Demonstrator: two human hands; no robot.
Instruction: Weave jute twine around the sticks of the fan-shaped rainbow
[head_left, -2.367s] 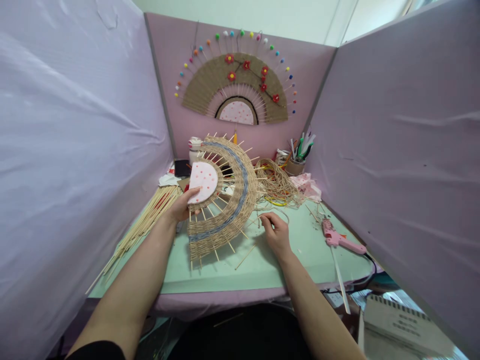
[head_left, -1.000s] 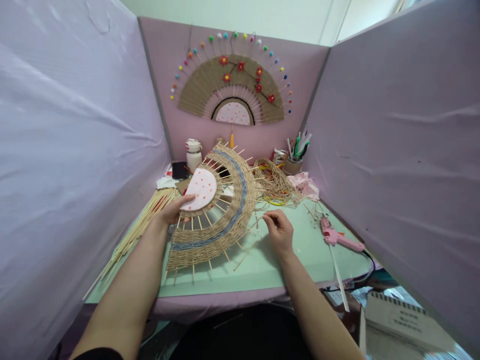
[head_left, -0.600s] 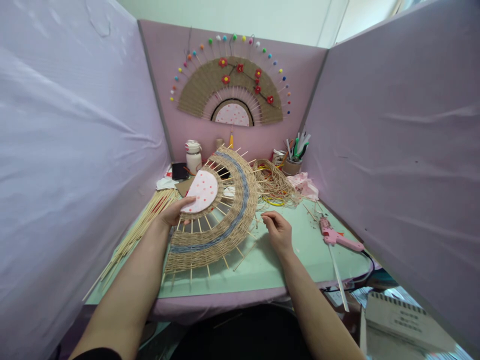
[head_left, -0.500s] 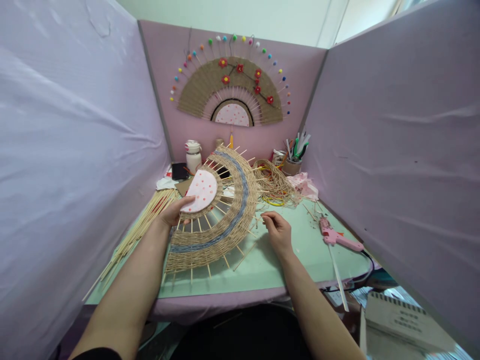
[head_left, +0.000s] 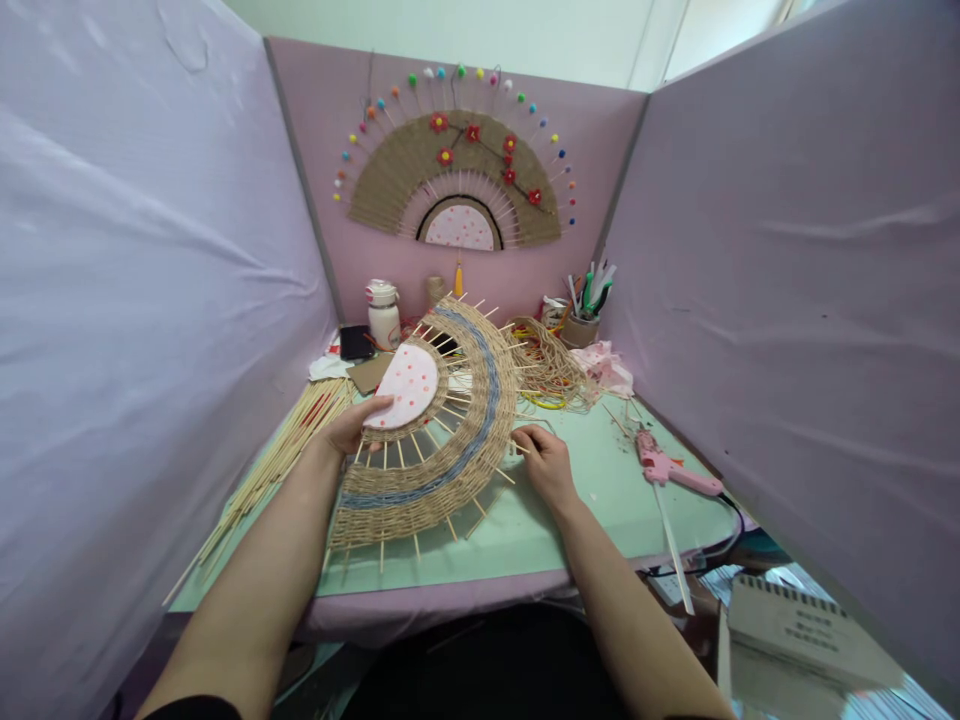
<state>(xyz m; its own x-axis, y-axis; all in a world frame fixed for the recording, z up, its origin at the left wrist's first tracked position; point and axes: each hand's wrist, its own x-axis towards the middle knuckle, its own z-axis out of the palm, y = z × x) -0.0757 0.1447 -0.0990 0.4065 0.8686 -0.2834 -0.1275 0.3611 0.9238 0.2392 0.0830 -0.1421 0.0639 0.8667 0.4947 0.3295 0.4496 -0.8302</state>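
A half-round woven fan point(head_left: 501, 400), made of tan twine on thin wooden sticks with a blue band, is held tilted over the table. My left hand point(head_left: 360, 422) is closed on its inner end, the thumb lying on the white half-disc point(head_left: 409, 385) with pink dots and the fingers mostly hidden behind. At the fan's right outer edge, my right hand point(head_left: 546, 462) pinches a thin strand of twine point(head_left: 534, 418) beside the stick ends. The fingertips are close to the weave; whether they touch a stick I cannot tell.
A pink glue gun point(head_left: 679, 473) lies at right, its white glue stick pointing forward. Loose twine point(head_left: 551, 365) is heaped behind the fan. Bamboo sticks point(head_left: 277, 470) lie at left. A white bottle point(head_left: 384, 315) and a tool cup point(head_left: 580, 330) stand behind. A finished fan point(head_left: 390, 165) hangs on the back panel.
My right hand has moved slightly left, closer to the fan's outer edge. My left hand keeps its hold, and the fan has barely shifted.
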